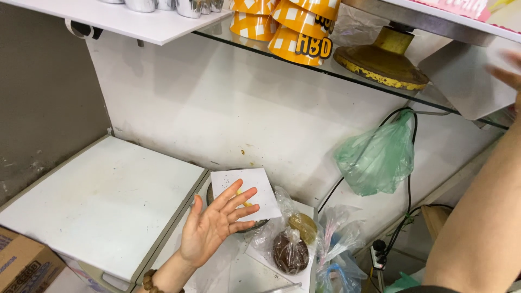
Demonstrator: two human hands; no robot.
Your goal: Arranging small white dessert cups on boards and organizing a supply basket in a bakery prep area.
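At the counter, head view: you look down at a white wall niche under two shelves.
Surface: a white square board [103, 203] lies flat at the left, next to a second white top [239, 271] wrapped in clear film.
Wall: white and stained, with a black cable [408, 163] running down to a socket strip [378, 255] at the lower right.
Upper shelf: a glass shelf [347, 69] carries stacked orange checked paper cups [287, 27] and a worn yellow round base [382, 57].
Hanging: a green plastic bag [377, 157] hangs against the wall, right of centre.
Corner: a cardboard box [24, 266] shows at the lower left.
Your left hand [214, 222]: spread wide, palm up, fingers apart, gripping nothing; its fingertips lie over the white paper sheet [244, 187], but you cannot tell whether they touch it.
Paper sheet: it rests on a dark round dish [255, 223], just behind your left hand.
Beside it: clear bags holding a dark brown lump [289, 250] and a tan lump [304, 227] sit just right of the hand.
Your right hand [507, 73]: raised at the frame's right edge near a white box [467, 84] under the shelf; only blurred fingertips show, so its grip cannot be told.
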